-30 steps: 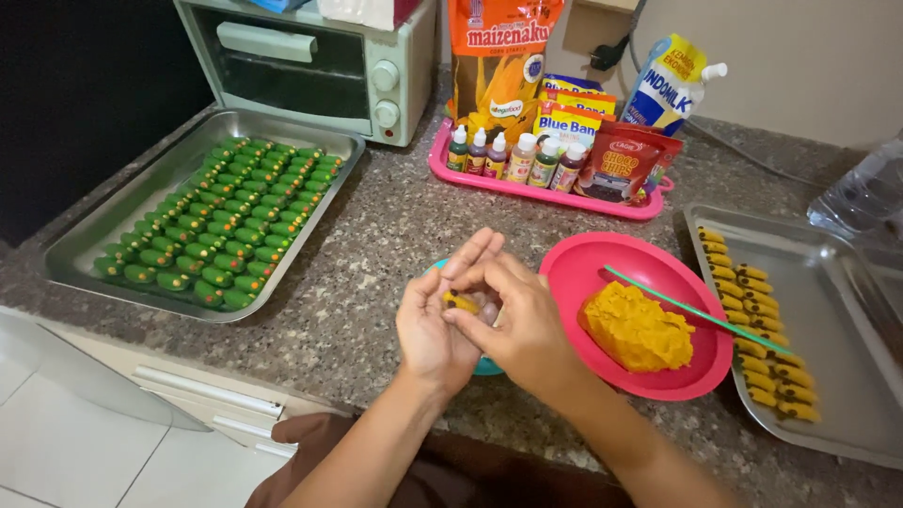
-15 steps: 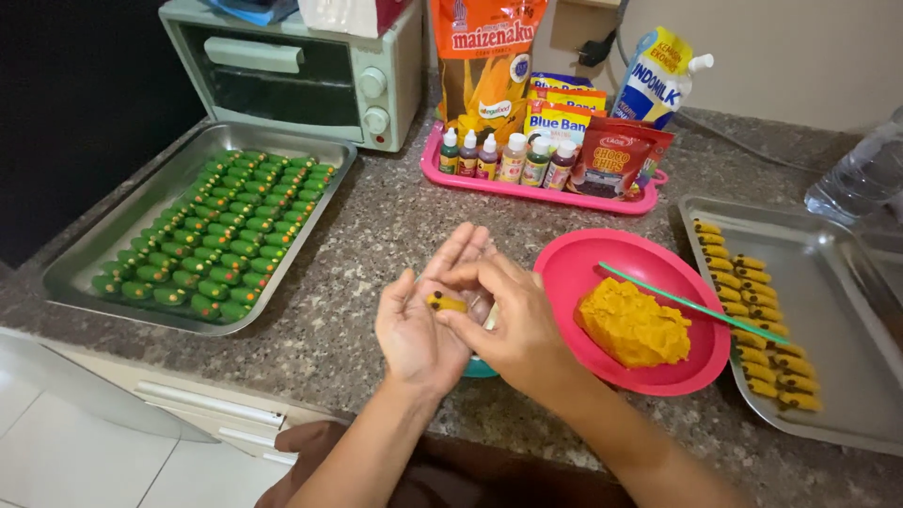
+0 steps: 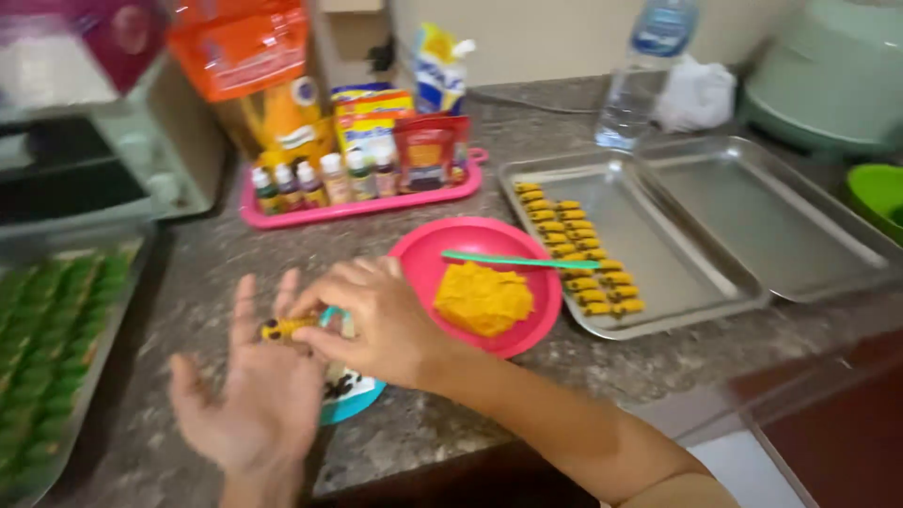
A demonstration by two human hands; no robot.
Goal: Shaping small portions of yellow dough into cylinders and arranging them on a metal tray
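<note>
My left hand (image 3: pixel 249 395) lies flat, palm up, fingers spread, low over the stone counter. A small yellow dough piece with dark spots (image 3: pixel 282 328) rests on its fingers. My right hand (image 3: pixel 376 320) reaches across and pinches that piece at its right end. Under both hands sits a small blue dish (image 3: pixel 353 400) with dark bits in it. To the right stands a pink plate (image 3: pixel 442 254) with a lump of orange dough (image 3: pixel 482 297) and a green stick (image 3: pixel 517 261) laid across it.
A metal tray (image 3: pixel 677 254) at right holds rows of yellow shaped pieces (image 3: pixel 578 249); a second metal tray (image 3: pixel 781 216) sits beside it. A tray of green pieces (image 3: pixel 47 348) lies at left. Behind are a pink tray of small bottles (image 3: pixel 357 188), packets, a toaster oven (image 3: pixel 85 160) and a water bottle (image 3: pixel 649 66).
The view has swung right, bringing the two metal trays and the water bottle into sight. My hands stay together on the small yellow piece, which now lies on the left fingers.
</note>
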